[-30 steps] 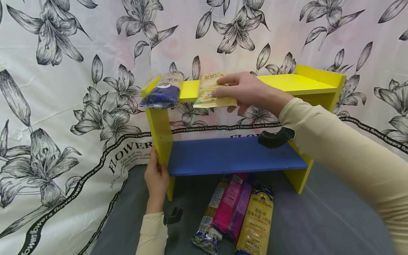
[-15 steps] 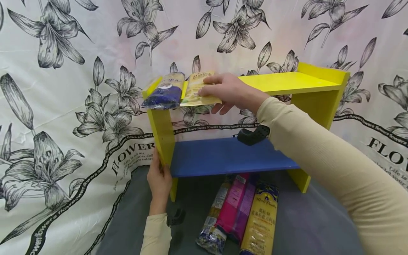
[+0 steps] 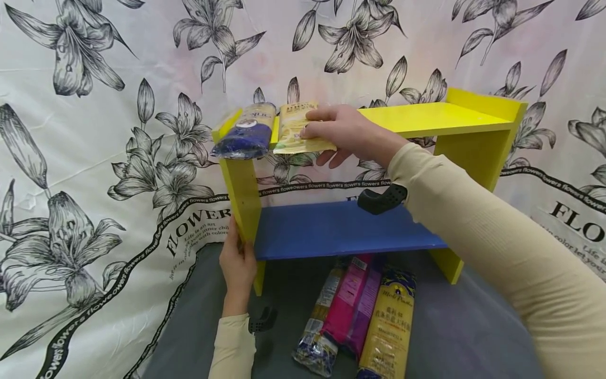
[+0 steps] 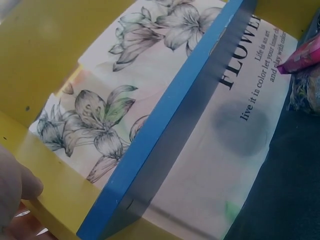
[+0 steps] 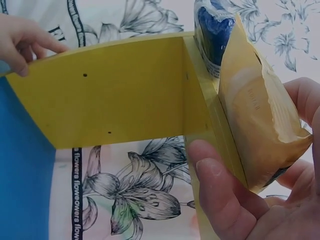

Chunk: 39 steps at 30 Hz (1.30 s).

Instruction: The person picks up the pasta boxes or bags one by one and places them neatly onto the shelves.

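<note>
On the left end of a yellow shelf unit's top board [image 3: 426, 118] lies a clear-and-blue bag [image 3: 247, 134]. Beside it, a pale yellow packet [image 3: 293, 126] lies on the same board, its front end jutting past the edge. My right hand [image 3: 352, 131] holds this packet by its right side, thumb and fingers at its edges in the right wrist view. Lower down, my left hand [image 3: 238, 268] grips the front edge of the unit's left side panel [image 3: 242, 200], beside the blue shelf [image 3: 326, 231]. The right wrist view shows the left-hand thumb on the panel's inner face.
Under the blue shelf, several long packages lie on the grey surface [image 3: 478, 321]: a clear-and-blue one [image 3: 317, 331], a pink-and-purple one [image 3: 347, 305] and a yellow pasta bag [image 3: 388, 326]. A flower-patterned cloth [image 3: 142, 42] hangs behind the unit.
My right hand has moved left with the yellow packet, bringing it closer to the blue bag; the last half second shows little movement. My left hand keeps its grip on the panel.
</note>
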### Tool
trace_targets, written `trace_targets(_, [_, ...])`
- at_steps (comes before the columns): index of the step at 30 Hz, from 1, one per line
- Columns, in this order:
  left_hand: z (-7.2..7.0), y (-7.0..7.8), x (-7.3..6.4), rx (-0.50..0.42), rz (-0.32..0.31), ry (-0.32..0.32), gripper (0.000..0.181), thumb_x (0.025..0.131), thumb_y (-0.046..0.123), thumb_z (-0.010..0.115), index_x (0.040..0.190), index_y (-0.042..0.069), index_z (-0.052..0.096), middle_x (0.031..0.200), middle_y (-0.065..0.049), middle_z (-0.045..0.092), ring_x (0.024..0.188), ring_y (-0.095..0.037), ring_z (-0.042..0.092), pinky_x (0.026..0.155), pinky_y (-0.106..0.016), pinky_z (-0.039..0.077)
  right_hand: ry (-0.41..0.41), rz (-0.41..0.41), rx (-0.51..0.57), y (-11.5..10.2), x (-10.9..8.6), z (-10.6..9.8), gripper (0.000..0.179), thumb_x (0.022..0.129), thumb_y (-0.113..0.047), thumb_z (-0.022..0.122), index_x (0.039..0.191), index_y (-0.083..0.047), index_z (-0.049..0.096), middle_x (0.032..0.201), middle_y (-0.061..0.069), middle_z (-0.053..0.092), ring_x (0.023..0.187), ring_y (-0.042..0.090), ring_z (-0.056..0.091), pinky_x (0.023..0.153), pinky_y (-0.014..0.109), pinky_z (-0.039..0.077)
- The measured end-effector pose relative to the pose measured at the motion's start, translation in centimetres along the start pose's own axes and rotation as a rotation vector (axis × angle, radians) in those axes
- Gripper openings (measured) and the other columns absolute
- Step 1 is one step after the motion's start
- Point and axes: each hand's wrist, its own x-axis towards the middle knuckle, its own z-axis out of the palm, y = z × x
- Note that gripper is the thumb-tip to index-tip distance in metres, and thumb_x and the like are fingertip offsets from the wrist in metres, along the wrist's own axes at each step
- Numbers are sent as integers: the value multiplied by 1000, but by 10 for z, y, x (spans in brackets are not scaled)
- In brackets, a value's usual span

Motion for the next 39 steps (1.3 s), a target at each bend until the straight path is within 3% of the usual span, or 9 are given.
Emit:
trace_targets(12, [1, 4, -5, 7, -34, -13, 67, 93, -13, 56, 156, 3, 40, 133, -31, 62, 114, -48, 67, 80, -57, 61, 34, -10, -13, 8, -3, 6, 71, 98, -39, 59, 162, -22, 33, 125, 14, 67, 69, 16, 74, 64, 32, 63])
trace_targets(20, [2, 2, -6, -9, -6, 0, 68, 92, -15, 54, 156, 2, 40, 133, -32, 62, 112, -49, 67, 77, -58, 61, 58, -5, -23, 6, -4, 10, 73, 96, -41, 60, 162, -24, 33, 123, 13, 67, 74, 22, 75, 64, 34, 64])
trace_targets(28, [4, 1, -6, -3, 3, -6, 68, 92, -15, 54, 156, 2, 39, 134, -32, 61, 109, -49, 69, 73, -58, 61, 26, -5, -62, 7, -10, 2, 70, 99, -42, 57, 162, -26, 31, 127, 13, 64, 79, 21, 76, 68, 35, 65])
trace_targets(32, [3, 0, -5, -6, 12, -6, 70, 91, -16, 53, 156, 3, 40, 134, -31, 62, 104, -48, 70, 72, -58, 61, 37, -11, -66, 9, -22, -3, 71, 99, -43, 57, 163, -27, 29, 139, 13, 61, 85, 23, 75, 69, 35, 64])
trace_targets(36, [2, 1, -4, -6, -9, -8, 70, 91, -15, 53, 157, 5, 40, 134, -31, 62, 104, -47, 71, 71, -59, 61, 116, -80, -96, 22, -48, -6, 72, 99, -45, 58, 162, -25, 29, 156, 11, 50, 88, 24, 75, 70, 36, 64])
trace_targets(39, [1, 2, -2, 3, -28, -5, 70, 92, -15, 53, 157, 7, 39, 133, -31, 63, 105, -47, 71, 71, -59, 61, 205, -150, -120, 37, -74, -6, 67, 100, -42, 58, 159, -21, 35, 156, 13, 49, 85, 21, 74, 69, 34, 63])
